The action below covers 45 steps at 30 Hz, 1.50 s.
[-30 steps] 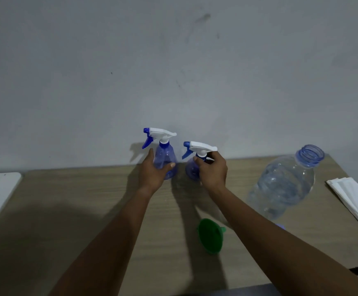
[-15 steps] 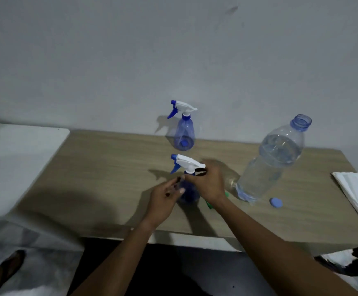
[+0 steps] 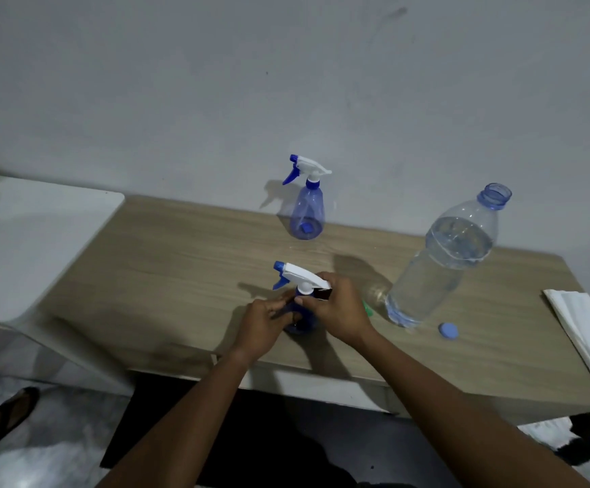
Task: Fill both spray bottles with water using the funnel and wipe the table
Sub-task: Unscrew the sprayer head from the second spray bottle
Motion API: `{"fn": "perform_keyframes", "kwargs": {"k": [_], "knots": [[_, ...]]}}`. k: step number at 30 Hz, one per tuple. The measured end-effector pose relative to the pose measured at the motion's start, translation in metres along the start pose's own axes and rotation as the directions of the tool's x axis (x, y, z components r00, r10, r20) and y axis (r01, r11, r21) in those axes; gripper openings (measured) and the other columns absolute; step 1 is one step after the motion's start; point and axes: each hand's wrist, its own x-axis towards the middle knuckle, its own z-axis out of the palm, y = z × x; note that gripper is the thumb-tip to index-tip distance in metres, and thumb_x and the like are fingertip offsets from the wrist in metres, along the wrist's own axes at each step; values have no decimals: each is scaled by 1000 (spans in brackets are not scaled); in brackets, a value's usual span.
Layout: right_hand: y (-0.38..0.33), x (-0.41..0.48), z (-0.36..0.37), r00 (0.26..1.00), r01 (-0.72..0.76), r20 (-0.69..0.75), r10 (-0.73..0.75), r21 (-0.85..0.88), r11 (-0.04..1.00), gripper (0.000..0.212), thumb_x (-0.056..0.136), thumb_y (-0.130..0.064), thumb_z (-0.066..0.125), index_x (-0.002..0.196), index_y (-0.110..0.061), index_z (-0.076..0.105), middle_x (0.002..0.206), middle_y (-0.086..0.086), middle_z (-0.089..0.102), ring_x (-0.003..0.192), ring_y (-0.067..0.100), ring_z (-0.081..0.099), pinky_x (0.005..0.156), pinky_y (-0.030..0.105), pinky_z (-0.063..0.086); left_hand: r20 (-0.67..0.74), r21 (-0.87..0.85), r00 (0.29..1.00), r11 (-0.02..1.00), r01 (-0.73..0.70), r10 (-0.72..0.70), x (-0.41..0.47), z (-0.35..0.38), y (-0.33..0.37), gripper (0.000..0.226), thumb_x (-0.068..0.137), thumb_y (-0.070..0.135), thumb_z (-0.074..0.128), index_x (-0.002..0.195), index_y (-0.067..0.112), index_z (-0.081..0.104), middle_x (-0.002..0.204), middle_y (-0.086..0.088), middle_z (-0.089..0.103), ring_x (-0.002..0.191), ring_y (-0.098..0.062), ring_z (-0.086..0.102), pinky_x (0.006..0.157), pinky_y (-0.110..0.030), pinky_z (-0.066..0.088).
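Left hand (image 3: 263, 324) curls round the body of the near spray bottle (image 3: 295, 276), upright on the surface (image 3: 181, 258). Right hand (image 3: 339, 311) grips its collar under the trigger head. Behind that bottle stands the second spray bottle (image 3: 307, 213). To its right are a sliver of green funnel (image 3: 368, 310), the uncapped water bottle (image 3: 441, 262), a blue cap (image 3: 448, 330) and a white cloth (image 3: 589, 329).

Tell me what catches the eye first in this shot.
Both hands meet near the front edge of the table: the left hand holds the body of the near spray bottle and the right hand grips its neck. To the right stands a large open water bottle, its blue cap lying beside it. A second spray bottle stands at the back by the wall.
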Motion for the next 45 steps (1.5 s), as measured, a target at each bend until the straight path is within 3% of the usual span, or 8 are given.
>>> {"fn": "perform_keyframes", "kwargs": {"k": [7, 10, 13, 18, 24, 34, 39, 45], "knots": [[-6, 6, -20, 973, 130, 196, -120, -39, 991, 28, 78, -9, 81, 105, -15, 74, 94, 1, 76, 89, 17, 70, 80, 37, 55, 58, 46, 998, 999, 29, -32, 4, -7, 0, 43, 84, 4, 74, 125, 15, 69, 120, 7, 71, 115, -6, 63, 103, -31, 50], [-17, 9, -26, 964, 150, 238, -119, -115, 982, 40, 70, -28, 90, 104, -23, 69, 90, -5, 72, 82, 10, 65, 69, 22, 48, 76, 98, 996, 995, 31, -38, 6, -7, 1, 43, 83, 6, 75, 123, 21, 71, 116, 11, 73, 112, 1, 62, 99, -24, 50], [-22, 11, -24, 964, 217, 205, -168, -247, 944, 34, 73, -41, 87, 90, -21, 66, 80, -3, 68, 75, 18, 62, 65, 34, 47, 81, 97, 995, 994, 52, -60, 8, -8, 0, 40, 85, 4, 73, 122, 17, 71, 116, 10, 72, 106, 8, 61, 93, -15, 47], [-14, 13, -22, 956, 262, 207, -207, -292, 920, 25, 80, -34, 82, 85, -16, 65, 80, 0, 66, 74, 19, 59, 68, 39, 47, 80, 114, 995, 992, 49, -58, 8, -8, -2, 38, 87, 0, 70, 124, 8, 69, 124, 7, 66, 105, 18, 55, 85, -1, 42], [-14, 8, -26, 945, 289, 234, -227, -277, 916, 16, 84, -24, 78, 96, -15, 72, 91, 2, 69, 83, 20, 62, 76, 39, 50, 84, 110, 996, 994, 25, -34, 7, -8, 2, 44, 86, -1, 71, 128, 10, 66, 132, 4, 64, 123, 2, 55, 99, -9, 43], [-25, 3, -24, 950, 295, 207, -234, -349, 889, 35, 77, -45, 82, 97, -20, 69, 89, -2, 71, 79, 17, 63, 68, 33, 49, 74, 197, 995, 979, 47, -63, 4, -8, 6, 32, 86, 2, 70, 115, 14, 75, 99, 12, 73, 83, 18, 60, 73, -3, 43], [-22, 2, -20, 964, 264, 129, -232, -369, 891, 36, 80, -40, 82, 93, -12, 62, 83, -2, 65, 72, 15, 56, 56, 20, 36, 81, 182, 994, 982, 53, -69, 3, -8, 9, 33, 86, 2, 69, 116, 15, 75, 111, 15, 72, 98, 16, 60, 80, -4, 43], [-18, 1, -22, 949, 309, 190, -253, -377, 873, 22, 83, -27, 78, 99, -15, 69, 90, 6, 70, 85, 24, 62, 71, 35, 45, 96, 154, 994, 987, 45, -61, 3, -9, 11, 45, 85, 4, 71, 127, 20, 69, 123, 10, 69, 114, 4, 60, 86, -3, 41]]}}
